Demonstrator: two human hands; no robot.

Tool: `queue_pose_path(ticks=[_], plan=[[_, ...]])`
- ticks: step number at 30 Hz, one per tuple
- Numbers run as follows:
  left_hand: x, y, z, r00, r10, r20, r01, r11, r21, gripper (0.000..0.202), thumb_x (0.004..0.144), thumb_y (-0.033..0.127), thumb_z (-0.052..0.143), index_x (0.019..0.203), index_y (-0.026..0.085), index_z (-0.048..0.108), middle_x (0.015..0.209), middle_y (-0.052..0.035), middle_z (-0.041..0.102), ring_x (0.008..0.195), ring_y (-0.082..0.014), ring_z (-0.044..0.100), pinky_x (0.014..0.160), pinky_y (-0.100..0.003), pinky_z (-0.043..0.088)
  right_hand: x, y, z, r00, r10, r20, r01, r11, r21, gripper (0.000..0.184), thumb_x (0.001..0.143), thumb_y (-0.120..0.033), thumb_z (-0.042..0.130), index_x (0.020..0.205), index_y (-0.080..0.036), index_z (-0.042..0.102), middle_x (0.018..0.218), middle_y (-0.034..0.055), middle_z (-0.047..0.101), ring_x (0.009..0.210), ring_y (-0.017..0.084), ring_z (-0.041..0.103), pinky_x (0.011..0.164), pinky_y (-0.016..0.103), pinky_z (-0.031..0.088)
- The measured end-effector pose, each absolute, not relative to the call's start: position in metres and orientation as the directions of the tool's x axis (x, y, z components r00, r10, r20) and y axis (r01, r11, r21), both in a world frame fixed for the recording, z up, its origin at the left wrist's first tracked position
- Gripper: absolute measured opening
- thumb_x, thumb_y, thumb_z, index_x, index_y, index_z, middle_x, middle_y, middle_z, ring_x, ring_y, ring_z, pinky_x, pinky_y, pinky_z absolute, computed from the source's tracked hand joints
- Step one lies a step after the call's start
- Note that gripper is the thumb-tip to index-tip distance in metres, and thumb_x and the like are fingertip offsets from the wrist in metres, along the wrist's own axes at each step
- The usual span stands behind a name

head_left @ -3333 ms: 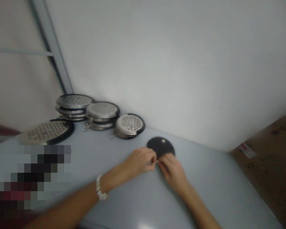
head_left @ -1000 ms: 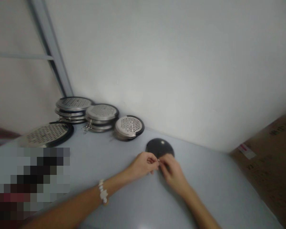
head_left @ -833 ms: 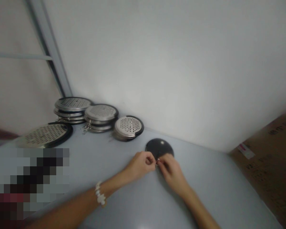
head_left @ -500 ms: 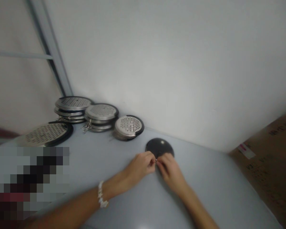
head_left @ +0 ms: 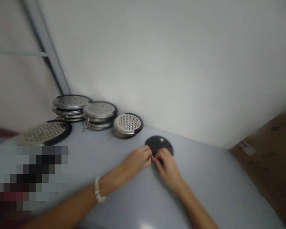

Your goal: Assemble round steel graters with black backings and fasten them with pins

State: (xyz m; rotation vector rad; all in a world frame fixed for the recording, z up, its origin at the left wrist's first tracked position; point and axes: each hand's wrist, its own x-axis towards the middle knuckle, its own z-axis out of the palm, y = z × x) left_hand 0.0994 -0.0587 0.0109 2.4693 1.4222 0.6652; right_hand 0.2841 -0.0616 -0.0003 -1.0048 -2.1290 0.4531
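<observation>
My left hand (head_left: 141,157) and my right hand (head_left: 166,163) meet at the near edge of a round black disc (head_left: 160,143) lying on the table. Both pinch a tiny shiny metal piece (head_left: 152,157) between thumb and fingers; it is too small for me to tell its kind. The fingertips of the two hands nearly touch. My right hand covers part of the disc's near edge. Left of the disc sits a small stack of round perforated metal discs (head_left: 127,124) with black rims, resembling graters.
Two taller stacks of perforated discs, a middle one (head_left: 99,109) and a far-left one (head_left: 71,102), stand against the wall. A larger perforated disc (head_left: 44,133) lies at the left. At the right is a cardboard box (head_left: 269,165). The grey table (head_left: 205,184) lies beneath my arms.
Both hands have shifted slightly left and up in view, still pinched together at the metal piece. The view itself has moved a little; the stacks stay in place.
</observation>
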Motion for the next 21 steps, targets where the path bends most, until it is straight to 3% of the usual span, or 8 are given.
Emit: queue_pose_path(ticks=[3, 10, 15, 21], plan=[[0.098, -0.056, 0.006, 0.444, 0.851, 0.281, 0.761, -0.524, 0.382, 0.011, 0.087, 0.008, 0.057, 0.086, 0.015, 0.065, 0.091, -0.0043, 0.067, 0.082, -0.0175, 0.064, 0.075, -0.026, 0.048, 0.28, -0.063, 0.0, -0.424, 0.79, 0.442, 0.534, 0.612, -0.583, 0.011, 0.096, -0.02, 0.052, 0.085, -0.022, 0.053, 0.093, 0.0043, 0.057, 0.089, 0.021, 0.054, 0.08, 0.034, 0.044], [0.098, -0.058, 0.013, 0.377, 0.868, 0.324, 0.724, -0.494, 0.481, 0.01, 0.082, 0.008, 0.06, 0.082, 0.015, 0.066, 0.088, -0.0042, 0.069, 0.082, -0.017, 0.065, 0.077, -0.025, 0.049, 0.277, -0.063, -0.001, -0.423, 0.802, 0.422, 0.557, 0.598, -0.577, 0.015, 0.099, -0.02, 0.045, 0.089, -0.022, 0.056, 0.095, 0.0054, 0.056, 0.09, 0.021, 0.055, 0.082, 0.035, 0.045], [0.095, -0.056, 0.014, 0.323, 0.905, 0.278, 0.656, -0.425, 0.623, 0.009, 0.079, 0.01, 0.063, 0.082, 0.015, 0.07, 0.083, -0.0028, 0.071, 0.075, -0.0153, 0.066, 0.07, -0.023, 0.048, 0.278, -0.062, -0.003, -0.39, 0.812, 0.435, 0.548, 0.584, -0.599, 0.015, 0.098, -0.022, 0.047, 0.085, -0.022, 0.054, 0.092, 0.0047, 0.056, 0.086, 0.021, 0.055, 0.078, 0.034, 0.045], [0.091, -0.051, 0.018, 0.269, 0.95, 0.158, 0.457, -0.271, 0.847, 0.013, 0.079, 0.017, 0.062, 0.086, 0.015, 0.073, 0.084, -0.0047, 0.076, 0.078, -0.0169, 0.071, 0.074, -0.025, 0.053, 0.278, -0.063, -0.003, -0.351, 0.824, 0.445, 0.51, 0.566, -0.647, 0.017, 0.099, -0.024, 0.049, 0.083, -0.023, 0.053, 0.09, 0.004, 0.055, 0.085, 0.019, 0.056, 0.077, 0.032, 0.045]])
